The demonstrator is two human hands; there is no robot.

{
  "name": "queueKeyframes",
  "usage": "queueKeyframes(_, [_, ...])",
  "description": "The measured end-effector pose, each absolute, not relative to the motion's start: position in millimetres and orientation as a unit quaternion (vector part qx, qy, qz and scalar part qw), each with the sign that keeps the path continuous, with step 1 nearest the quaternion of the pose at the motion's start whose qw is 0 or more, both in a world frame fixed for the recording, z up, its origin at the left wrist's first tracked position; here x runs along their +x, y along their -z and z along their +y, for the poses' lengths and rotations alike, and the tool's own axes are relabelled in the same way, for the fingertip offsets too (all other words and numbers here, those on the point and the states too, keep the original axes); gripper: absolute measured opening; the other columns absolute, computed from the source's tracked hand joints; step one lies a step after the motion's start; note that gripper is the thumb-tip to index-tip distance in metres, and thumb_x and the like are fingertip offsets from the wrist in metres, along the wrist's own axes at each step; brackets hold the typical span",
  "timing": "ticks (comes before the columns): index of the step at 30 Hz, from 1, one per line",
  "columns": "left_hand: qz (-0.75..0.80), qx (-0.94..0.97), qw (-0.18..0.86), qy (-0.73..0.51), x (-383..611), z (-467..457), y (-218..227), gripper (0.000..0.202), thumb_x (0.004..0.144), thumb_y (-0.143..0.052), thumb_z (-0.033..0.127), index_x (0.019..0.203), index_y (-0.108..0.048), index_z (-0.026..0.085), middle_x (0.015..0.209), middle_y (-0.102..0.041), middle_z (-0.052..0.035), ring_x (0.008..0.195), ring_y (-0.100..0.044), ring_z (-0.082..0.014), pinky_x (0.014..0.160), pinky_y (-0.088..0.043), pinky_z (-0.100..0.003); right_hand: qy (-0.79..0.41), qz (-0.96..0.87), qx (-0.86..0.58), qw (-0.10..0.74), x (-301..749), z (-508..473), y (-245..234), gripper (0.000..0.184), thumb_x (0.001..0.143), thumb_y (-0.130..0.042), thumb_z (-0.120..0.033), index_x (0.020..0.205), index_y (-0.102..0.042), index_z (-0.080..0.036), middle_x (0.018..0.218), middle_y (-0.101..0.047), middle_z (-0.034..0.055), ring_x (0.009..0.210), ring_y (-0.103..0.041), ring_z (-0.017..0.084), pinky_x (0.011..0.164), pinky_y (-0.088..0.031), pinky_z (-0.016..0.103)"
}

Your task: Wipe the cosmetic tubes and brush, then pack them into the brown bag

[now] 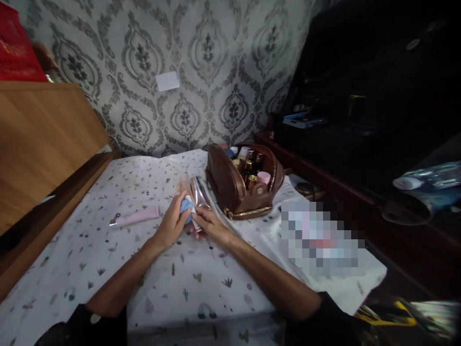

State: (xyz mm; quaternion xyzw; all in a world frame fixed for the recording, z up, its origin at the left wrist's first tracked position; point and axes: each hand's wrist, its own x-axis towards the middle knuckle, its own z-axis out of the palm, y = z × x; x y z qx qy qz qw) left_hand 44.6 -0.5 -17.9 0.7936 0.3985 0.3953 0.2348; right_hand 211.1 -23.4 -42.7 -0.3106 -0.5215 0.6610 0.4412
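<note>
Both hands meet over the middle of the cloth-covered surface. My left hand [172,220] is closed on a light blue piece of cloth [186,205], pressed against a small white tube [195,220]. From the other side, the fingers of my right hand [213,227] grip the white tube; its far part is hidden by the fingers. Just beyond the hands lie a shiny silvery-pink tube [200,193] and a pale peach tube [184,182]. To the left rests a pink tube [136,216] with a silvery cap.
A brown zippered bag [225,185] stands open to the right, holding several bottles and a pink-lidded jar [264,178]. A blurred-out item [320,238] lies at the right. Wooden furniture [46,154] borders the left; a clear bottle [432,178] is far right.
</note>
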Motion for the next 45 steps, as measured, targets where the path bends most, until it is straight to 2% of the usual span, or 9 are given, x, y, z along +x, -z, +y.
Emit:
queueKeyframes(4, [0.439, 0.75, 0.277, -0.41, 35, 6, 12, 0.029, 0.094, -0.053, 0.043, 0.102, -0.064, 0.018, 0.094, -0.067, -0.0049, 0.089, -0.062, -0.0185, 0.085, -0.048, -0.03, -0.645, -0.566, -0.321, 0.401, 212, -25, 40, 0.05, 0.081, -0.066, -0.068, 0.094, -0.057, -0.021, 0.068, -0.061, -0.0036, 0.047, -0.051, 0.009, 0.041, -0.032, 0.021])
queueKeyframes(7, [0.457, 0.689, 0.366, -0.427, 32, 12, 10, 0.032, 0.088, -0.059, 0.046, 0.073, -0.057, 0.019, 0.063, -0.049, 0.0038, 0.06, -0.048, -0.0107, 0.058, -0.041, -0.022, -0.612, -0.605, -0.335, 0.384, 209, -25, 43, 0.044, 0.083, -0.065, -0.063, 0.089, -0.057, -0.02, 0.066, -0.06, -0.0036, 0.047, -0.051, 0.009, 0.043, -0.034, 0.022])
queueKeyframes(13, [0.485, 0.54, 0.544, -0.42, 28, 22, 10, 0.03, 0.069, -0.07, 0.045, 0.065, -0.056, 0.018, 0.051, -0.047, 0.0054, 0.045, -0.043, -0.0082, 0.038, -0.027, -0.019, -0.512, -0.641, -0.397, 0.412, 207, -23, 52, 0.036, 0.082, -0.071, -0.045, 0.106, -0.062, -0.02, 0.068, -0.055, -0.0051, 0.054, -0.054, 0.011, 0.052, -0.041, 0.024])
queueKeyframes(21, [0.378, 0.433, 0.699, -0.427, 24, 21, 2, 0.027, 0.065, -0.076, 0.036, 0.069, -0.064, 0.013, 0.062, -0.06, 0.0006, 0.045, -0.048, -0.006, 0.039, -0.035, -0.018, -0.613, -0.58, -0.331, 0.423, 205, -27, 43, 0.042, 0.077, -0.075, -0.058, 0.089, -0.065, -0.019, 0.068, -0.064, -0.0015, 0.054, -0.053, 0.012, 0.05, -0.041, 0.025])
queueKeyframes(26, [0.35, 0.41, 0.708, -0.456, 35, 15, 9, 0.039, 0.07, -0.079, 0.05, 0.076, -0.065, 0.014, 0.059, -0.059, 0.001, 0.048, -0.051, -0.0097, 0.038, -0.032, -0.019, -0.675, -0.494, -0.309, 0.453, 205, -28, 37, 0.044, 0.074, -0.078, -0.059, 0.086, -0.067, -0.018, 0.064, -0.066, -0.001, 0.054, -0.056, 0.012, 0.053, -0.044, 0.026])
queueKeyframes(30, [0.301, 0.496, 0.704, -0.41, 41, 8, 16, 0.05, 0.072, -0.079, 0.057, 0.09, -0.067, 0.013, 0.063, -0.064, -0.001, 0.048, -0.055, -0.0115, 0.047, -0.044, -0.024, -0.696, -0.442, -0.304, 0.477, 205, -25, 38, 0.046, 0.069, -0.083, -0.058, 0.075, -0.064, -0.017, 0.065, -0.064, -0.001, 0.055, -0.059, 0.011, 0.054, -0.046, 0.025])
queueKeyframes(37, [0.337, 0.542, 0.663, -0.391, 40, 8, 18, 0.05, 0.067, -0.083, 0.057, 0.086, -0.068, 0.013, 0.072, -0.067, -0.0025, 0.061, -0.06, -0.0116, 0.059, -0.05, -0.023, -0.619, -0.487, -0.381, 0.483, 206, -22, 43, 0.051, 0.067, -0.08, -0.066, 0.076, -0.066, -0.018, 0.069, -0.064, 0.0, 0.061, -0.061, 0.015, 0.051, -0.05, 0.026])
queueKeyframes(41, [0.336, 0.56, 0.662, -0.369, 34, 12, 18, 0.048, 0.069, -0.081, 0.059, 0.077, -0.064, 0.014, 0.067, -0.065, -0.0007, 0.058, -0.06, -0.0111, 0.057, -0.05, -0.022, -0.512, -0.546, -0.428, 0.506, 211, -20, 44, 0.045, 0.076, -0.074, -0.062, 0.073, -0.066, -0.018, 0.063, -0.059, -0.0008, 0.054, -0.05, 0.012, 0.045, -0.039, 0.023])
queueKeyframes(45, [0.342, 0.572, 0.683, -0.299, 33, 10, 20, 0.053, 0.071, -0.076, 0.065, 0.077, -0.065, 0.014, 0.065, -0.067, -0.0038, 0.051, -0.061, -0.0136, 0.048, -0.048, -0.023, -0.497, -0.522, -0.407, 0.561, 212, -19, 41, 0.043, 0.073, -0.076, -0.06, 0.087, -0.066, -0.02, 0.061, -0.054, -0.0047, 0.05, -0.042, 0.009, 0.044, -0.031, 0.022])
